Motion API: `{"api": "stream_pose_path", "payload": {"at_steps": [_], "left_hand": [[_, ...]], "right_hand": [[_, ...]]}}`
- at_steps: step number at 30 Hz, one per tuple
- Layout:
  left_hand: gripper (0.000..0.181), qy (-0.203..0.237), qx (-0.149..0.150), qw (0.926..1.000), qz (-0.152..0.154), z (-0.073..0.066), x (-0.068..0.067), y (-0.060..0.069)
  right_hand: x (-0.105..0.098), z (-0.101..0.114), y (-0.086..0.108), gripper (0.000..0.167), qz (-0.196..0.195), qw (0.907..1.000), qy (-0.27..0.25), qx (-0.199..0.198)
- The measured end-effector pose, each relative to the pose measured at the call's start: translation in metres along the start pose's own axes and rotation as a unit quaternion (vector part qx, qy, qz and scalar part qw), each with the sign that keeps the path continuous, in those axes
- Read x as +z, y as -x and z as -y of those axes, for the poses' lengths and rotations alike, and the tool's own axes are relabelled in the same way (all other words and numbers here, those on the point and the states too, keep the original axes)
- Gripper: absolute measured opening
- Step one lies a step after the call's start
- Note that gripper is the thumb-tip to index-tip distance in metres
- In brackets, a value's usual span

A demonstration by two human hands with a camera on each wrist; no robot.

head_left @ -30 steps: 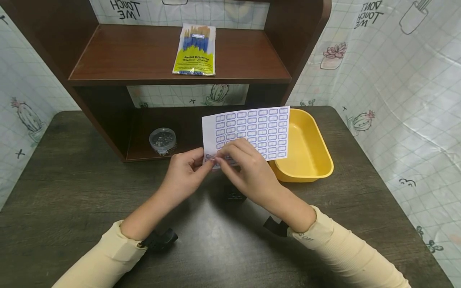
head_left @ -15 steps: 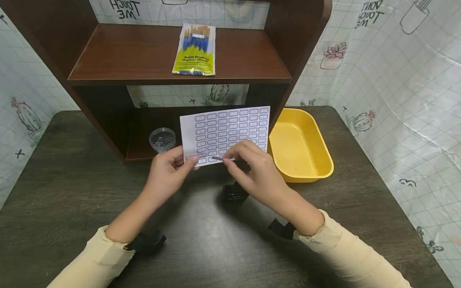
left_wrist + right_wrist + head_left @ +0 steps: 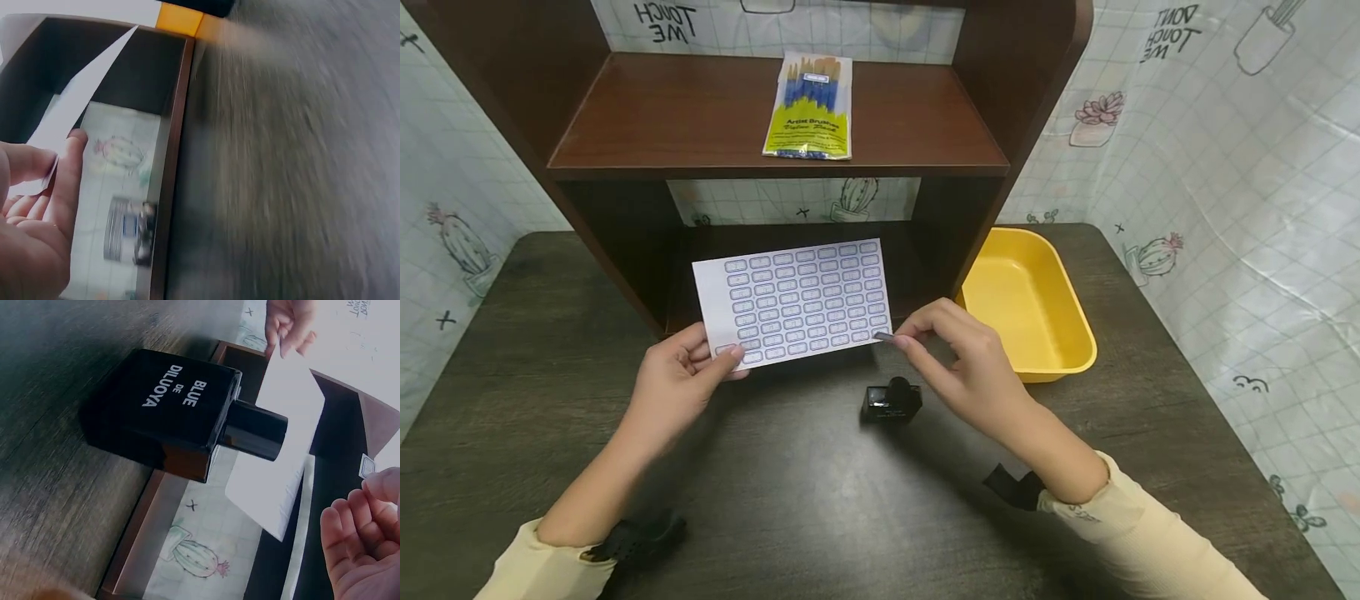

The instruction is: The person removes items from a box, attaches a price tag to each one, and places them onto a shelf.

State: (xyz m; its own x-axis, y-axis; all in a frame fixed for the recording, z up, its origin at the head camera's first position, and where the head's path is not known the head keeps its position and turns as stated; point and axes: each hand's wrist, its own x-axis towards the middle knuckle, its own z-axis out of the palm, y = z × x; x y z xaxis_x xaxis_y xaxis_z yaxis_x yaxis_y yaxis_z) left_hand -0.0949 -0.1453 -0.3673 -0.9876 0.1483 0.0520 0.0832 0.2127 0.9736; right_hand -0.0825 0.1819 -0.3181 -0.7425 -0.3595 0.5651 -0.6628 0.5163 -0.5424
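Observation:
My left hand (image 3: 673, 387) grips the lower left corner of a white sheet of label stickers (image 3: 805, 300), thumb in front and fingers behind. Rows of small blue-bordered labels cover most of it. Between thumb and fingertip, my right hand (image 3: 973, 358) pinches a single small label sticker (image 3: 367, 466), just off the sheet's lower right corner in the head view. On the table below, between the hands, stands a black perfume bottle (image 3: 891, 402); the right wrist view shows white lettering on its side. A clear round jar (image 3: 128, 230) with a label is hidden behind the sheet in the head view.
A dark brown shelf unit (image 3: 662, 125) stands at the back of the table. On its upper shelf lies a labelled pack of artist brushes (image 3: 811, 108). The yellow basin (image 3: 1030, 308) sits to the right, beside the unit.
The right hand has come away from the sheet with one label. My left hand has carried the sheet left, over the jar. The perfume bottle now shows fully.

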Motion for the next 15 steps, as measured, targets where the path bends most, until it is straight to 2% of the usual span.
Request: {"api": "stream_pose_path", "payload": {"at_steps": [5, 15], "left_hand": [[0.046, -0.013, -0.032, 0.9994, 0.010, 0.005, -0.017, 0.009], [0.049, -0.036, -0.105, 0.9914, 0.070, 0.014, -0.040, 0.023]], "right_hand": [[-0.004, -0.003, 0.005, 0.012, -0.010, 0.9998, 0.004, 0.015], [-0.013, -0.004, 0.016, 0.014, -0.002, 0.9990, 0.003, 0.045]]}}
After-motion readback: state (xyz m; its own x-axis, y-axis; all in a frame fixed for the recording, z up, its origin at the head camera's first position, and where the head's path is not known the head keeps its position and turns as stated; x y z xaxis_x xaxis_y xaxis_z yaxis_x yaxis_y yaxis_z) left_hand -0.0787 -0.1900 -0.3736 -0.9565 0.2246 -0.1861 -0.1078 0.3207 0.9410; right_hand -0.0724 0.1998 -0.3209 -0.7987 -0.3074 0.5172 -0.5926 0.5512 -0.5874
